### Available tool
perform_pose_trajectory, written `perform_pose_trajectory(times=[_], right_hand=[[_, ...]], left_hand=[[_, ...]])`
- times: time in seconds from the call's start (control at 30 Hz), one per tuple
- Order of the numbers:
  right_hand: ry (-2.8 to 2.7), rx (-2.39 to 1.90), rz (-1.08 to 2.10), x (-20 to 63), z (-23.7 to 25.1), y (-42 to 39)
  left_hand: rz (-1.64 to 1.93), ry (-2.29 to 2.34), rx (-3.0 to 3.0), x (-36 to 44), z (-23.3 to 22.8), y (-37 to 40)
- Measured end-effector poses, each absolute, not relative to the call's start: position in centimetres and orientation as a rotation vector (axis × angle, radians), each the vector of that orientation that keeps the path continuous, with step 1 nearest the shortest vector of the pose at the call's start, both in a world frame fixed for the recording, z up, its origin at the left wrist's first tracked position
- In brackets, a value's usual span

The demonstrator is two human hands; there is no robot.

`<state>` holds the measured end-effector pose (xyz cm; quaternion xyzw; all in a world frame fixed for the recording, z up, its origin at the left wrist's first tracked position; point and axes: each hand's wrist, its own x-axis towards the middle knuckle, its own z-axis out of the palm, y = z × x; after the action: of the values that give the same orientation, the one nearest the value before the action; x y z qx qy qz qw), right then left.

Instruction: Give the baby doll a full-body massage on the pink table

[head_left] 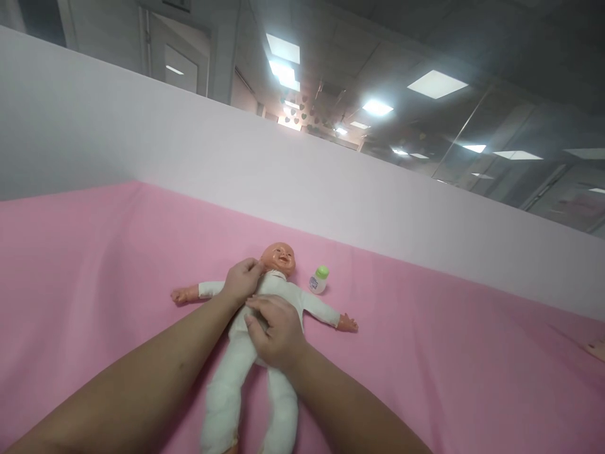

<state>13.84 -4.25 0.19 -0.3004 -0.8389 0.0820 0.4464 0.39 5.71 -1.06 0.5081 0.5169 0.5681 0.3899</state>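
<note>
Doll [265,353], judged soft and light, is pinched at the collar by the left hand [242,280]; right hand [276,331] lies spread on its chest.

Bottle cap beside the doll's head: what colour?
Green, on a small white bottle; seen in the head view.
</note>
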Motion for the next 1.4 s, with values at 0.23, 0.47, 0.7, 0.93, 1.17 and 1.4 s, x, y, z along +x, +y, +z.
perform_pose_trajectory(times=[0.23,0.47,0.7,0.93,1.17,1.4], right_hand=[[-2.358,-0.453,0.306,14.3,-0.5,-8.2],[-2.738,-0.792,0.304,16.7,1.7,-6.7],[-2.637,-1.139,0.357,20.0,1.6,-1.5],[-2.348,-1.493,0.338,21.1,1.2,-0.6],[-2.248,-1.927,0.298,21.6,2.0,0.2],[-2.250,-1.851,0.300,22.6,1.4,0.8]], left_hand=[[1.266,1.497,1.841,0.1,-3.0,5.7],[1.009,1.623,2.209,-0.6,-2.3,5.6],[0.893,1.590,2.304,-0.9,-2.0,5.7],[1.025,1.540,2.437,-1.0,-0.5,3.9],[0.852,0.622,2.506,2.3,3.4,-3.9],[0.682,0.458,2.518,2.7,2.5,-3.7]])
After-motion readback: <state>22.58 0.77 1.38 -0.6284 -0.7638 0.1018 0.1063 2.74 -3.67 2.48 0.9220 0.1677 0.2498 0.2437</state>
